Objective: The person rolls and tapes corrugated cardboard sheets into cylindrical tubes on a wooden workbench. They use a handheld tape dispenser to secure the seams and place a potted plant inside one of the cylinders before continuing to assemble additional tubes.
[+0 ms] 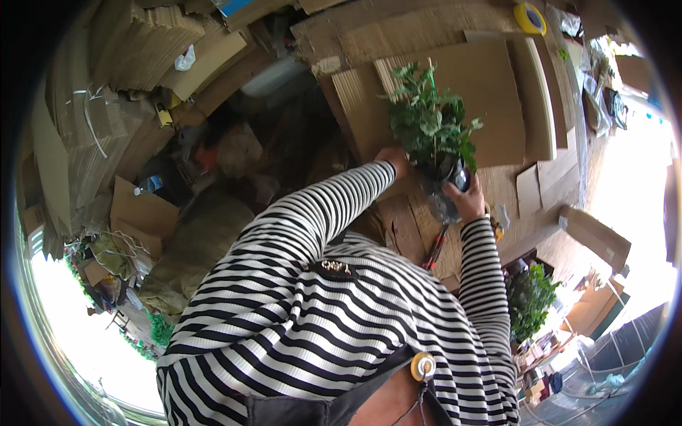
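Note:
Over the workbench I hold a leafy green potted plant (432, 128) in a dark pot (447, 172) with clear plastic around its lower part. A thin green stake stands among its leaves. My right hand (467, 197) grips the near right side of the pot, thumb against the dark wall. On the other side, my left hand (396, 160) is closed against the plant at pot height; leaves partly cover its fingers. Flat cardboard sheets (494, 106) lie beneath and behind the plant. Just below the pot, a red and black tool (435, 248) rests on the wood.
A roll of yellow tape (529, 19) sits at the bench's far right. Cardboard stacks (153, 42) rise at far left, above an open brown box (142, 216) and a dark, cluttered gap. Another leafy plant (531, 302) stands at lower right, near a loose cardboard piece (595, 238).

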The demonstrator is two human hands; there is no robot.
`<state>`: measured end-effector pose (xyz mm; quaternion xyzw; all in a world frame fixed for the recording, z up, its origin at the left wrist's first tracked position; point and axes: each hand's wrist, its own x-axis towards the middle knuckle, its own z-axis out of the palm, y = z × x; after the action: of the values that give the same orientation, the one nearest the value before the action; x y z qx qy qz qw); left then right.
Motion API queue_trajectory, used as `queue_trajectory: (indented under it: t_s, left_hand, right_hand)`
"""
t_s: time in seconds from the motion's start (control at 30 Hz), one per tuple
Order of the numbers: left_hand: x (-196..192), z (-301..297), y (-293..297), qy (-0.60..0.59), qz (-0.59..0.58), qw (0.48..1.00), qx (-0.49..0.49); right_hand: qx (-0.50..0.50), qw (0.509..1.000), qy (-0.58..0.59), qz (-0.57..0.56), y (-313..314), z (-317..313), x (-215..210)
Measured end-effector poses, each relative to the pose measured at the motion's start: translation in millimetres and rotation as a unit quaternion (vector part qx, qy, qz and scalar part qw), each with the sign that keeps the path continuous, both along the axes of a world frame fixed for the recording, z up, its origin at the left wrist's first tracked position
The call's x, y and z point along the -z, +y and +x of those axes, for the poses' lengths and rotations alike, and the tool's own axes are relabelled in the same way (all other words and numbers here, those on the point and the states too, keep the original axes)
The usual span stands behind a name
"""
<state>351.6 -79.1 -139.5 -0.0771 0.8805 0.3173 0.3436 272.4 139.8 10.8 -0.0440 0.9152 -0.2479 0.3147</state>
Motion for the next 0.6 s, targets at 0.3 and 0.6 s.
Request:
queue_trajectory:
  t_s: [0.3,0.6]
  left_hand:
    - [-46,26,-5,-0.006,0.175,0.962,-0.209]
    - [-81,144,-38,-0.175,0.251,0.88,-0.364]
  right_hand:
    - [0.0,1.0,-0.008,0.029,-8,0,-4]
    - [-0.007,0.997,-0.002,0.074,-10,1,-5]
